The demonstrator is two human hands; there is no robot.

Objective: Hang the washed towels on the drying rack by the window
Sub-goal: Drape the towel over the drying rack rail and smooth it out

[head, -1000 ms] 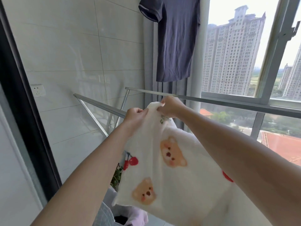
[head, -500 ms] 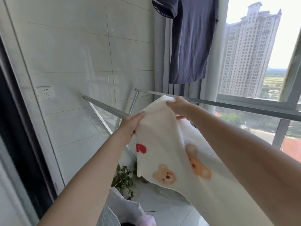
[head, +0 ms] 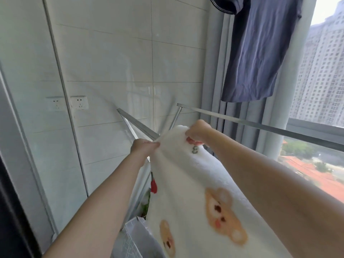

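Note:
A white fleecy towel (head: 188, 185) printed with brown bears and red cherries hangs in front of me. My left hand (head: 143, 148) pinches its top left corner. My right hand (head: 199, 132) grips the top edge a little further right and higher. The towel's top edge is stretched between both hands, right over the near rail of the metal drying rack (head: 260, 125). The rack's far rail runs rightward along the window. The towel hides most of the near rail.
A dark blue T-shirt (head: 258, 49) hangs high by the grey curtain (head: 214, 90). The tiled wall with a socket (head: 79, 102) stands to the left. A potted plant (head: 146, 204) and a pale laundry basket (head: 134, 239) sit below the towel.
Both hands have carried the towel's top edge up and forward over the near rail, spreading apart. My view has turned left, so less of the window shows.

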